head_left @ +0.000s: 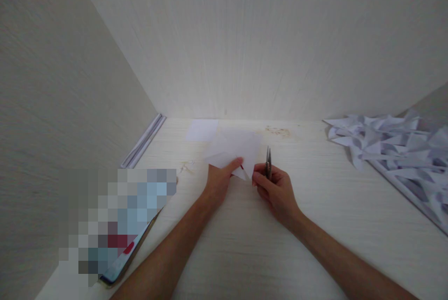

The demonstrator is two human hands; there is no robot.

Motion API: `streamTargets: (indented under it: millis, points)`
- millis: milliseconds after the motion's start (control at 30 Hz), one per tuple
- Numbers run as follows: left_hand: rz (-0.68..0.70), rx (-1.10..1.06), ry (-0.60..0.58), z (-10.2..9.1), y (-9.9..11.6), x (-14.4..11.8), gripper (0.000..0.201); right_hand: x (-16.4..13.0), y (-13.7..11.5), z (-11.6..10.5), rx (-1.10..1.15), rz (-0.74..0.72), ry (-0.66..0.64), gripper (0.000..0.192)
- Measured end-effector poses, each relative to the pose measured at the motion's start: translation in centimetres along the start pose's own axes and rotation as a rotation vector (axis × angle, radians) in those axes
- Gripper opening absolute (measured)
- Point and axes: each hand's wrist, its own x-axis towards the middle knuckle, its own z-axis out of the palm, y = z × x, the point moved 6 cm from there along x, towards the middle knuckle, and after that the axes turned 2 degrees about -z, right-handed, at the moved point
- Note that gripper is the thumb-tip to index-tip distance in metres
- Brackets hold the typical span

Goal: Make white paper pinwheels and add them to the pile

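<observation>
Held sheet: the translucent white paper sheet [233, 143] is at the centre of the clock, above the table [325, 206], with 12 toward the far wall; its near edge is tilted, with a pointed corner at about 5.
Left fingers: the left hand [222, 181], at 7, is closed on that near edge, thumb pressed on top; the fingers beneath are mostly hidden. A dark red streak [241, 167] lies by the thumb tip, too small to name.
Right fingers: the right hand [275, 188], at 4, is curled nearly closed around a two-pronged metal tool [268, 160], scissors or tweezers, prongs pointing to 12 and slightly apart. Thumb and index tips come together beside the paper's corner; whether they grip it, I cannot tell.
Progress: the held sheet seems only partly shaped, its broad part uncreased as far as shows. The pointed, curled paper pieces [385, 141] heaped at 3 look finished.
Spare paper: a flat white slip [202, 129] at 10 appears unworked.
Scraps: pale bits [187, 167] between 8 and 9; more crumbs [278, 130] between 2 and 3.
Edges: white strips [143, 141] at 9; a phone [140, 239], partly blurred, between 7 and 8.
</observation>
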Motion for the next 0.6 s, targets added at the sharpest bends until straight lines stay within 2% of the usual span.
streamTargets:
  millis: [133,333,600]
  points:
    - [0.052,0.095,0.052,-0.2,0.4,0.0,0.036,-0.1,0.0,0.2,-0.165,-0.045,-0.034,0.01]
    - [0.076,0.194,0.101,-0.3,1.0,-0.3,0.033,-0.2,-0.5,0.3,-0.199,-0.069,-0.023,0.013]
    - [0.094,0.236,0.062,0.0,1.2,-0.5,0.027,-0.2,-0.6,0.2,-0.209,-0.075,0.002,0.014]
